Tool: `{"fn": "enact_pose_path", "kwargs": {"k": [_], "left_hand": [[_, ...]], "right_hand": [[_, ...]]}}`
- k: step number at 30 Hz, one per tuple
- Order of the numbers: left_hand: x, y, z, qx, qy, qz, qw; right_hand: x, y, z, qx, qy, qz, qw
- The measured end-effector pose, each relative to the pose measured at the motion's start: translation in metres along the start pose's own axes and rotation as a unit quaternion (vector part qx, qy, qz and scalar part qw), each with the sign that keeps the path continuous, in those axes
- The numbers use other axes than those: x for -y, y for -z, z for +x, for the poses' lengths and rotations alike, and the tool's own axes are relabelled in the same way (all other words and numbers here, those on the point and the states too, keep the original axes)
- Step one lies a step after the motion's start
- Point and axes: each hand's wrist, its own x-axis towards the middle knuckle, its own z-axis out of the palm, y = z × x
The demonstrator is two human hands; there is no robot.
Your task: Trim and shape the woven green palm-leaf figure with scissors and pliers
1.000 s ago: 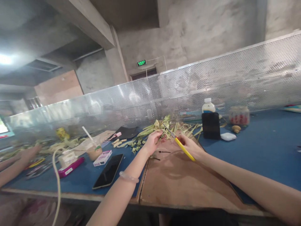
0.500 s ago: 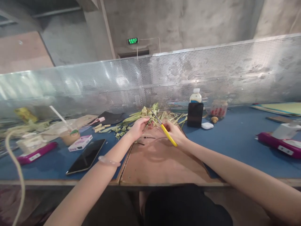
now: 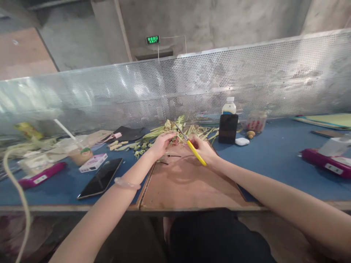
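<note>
A yellow-handled tool (image 3: 196,153) with a slim metal end slants up and left over the brown board (image 3: 189,186). My right hand (image 3: 201,148) is closed round its handle. My left hand (image 3: 163,142) has its fingers pressed together beside the tool's metal end; whatever they pinch is too small to make out. Pale green stalks and leaves (image 3: 156,132) are piled just beyond both hands. Small green clusters (image 3: 142,148) lie left of my left hand. Two thin dark pieces (image 3: 174,156) rest on the board between my wrists.
On the left are a black phone (image 3: 101,178), a small box (image 3: 93,163), a cup with a straw (image 3: 80,155) and a purple pack (image 3: 42,175). A black upright object (image 3: 228,128), white case (image 3: 242,141) and bottle (image 3: 229,106) stand right. A perforated metal screen (image 3: 192,84) runs behind.
The view has tilted slightly, so the scene sits a little higher. Both hands keep nearly the same places, and the yellow-handled tool is still in my right hand.
</note>
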Motion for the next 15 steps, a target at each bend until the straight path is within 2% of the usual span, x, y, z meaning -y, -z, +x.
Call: {"fn": "enact_pose_path", "kwargs": {"k": [8, 12, 15], "left_hand": [[-0.002, -0.006, -0.002, -0.039, -0.007, 0.049, 0.998], [0.003, 0.005, 0.002, -0.037, -0.063, 0.106, 0.992], [0.008, 0.013, 0.008, -0.027, -0.077, 0.093, 0.992]], "right_hand": [[-0.005, -0.002, 0.002, -0.021, -0.004, -0.007, 1.0], [-0.005, 0.0, 0.004, -0.013, 0.006, -0.01, 1.0], [-0.008, 0.0, 0.007, -0.018, 0.012, -0.04, 0.999]]}}
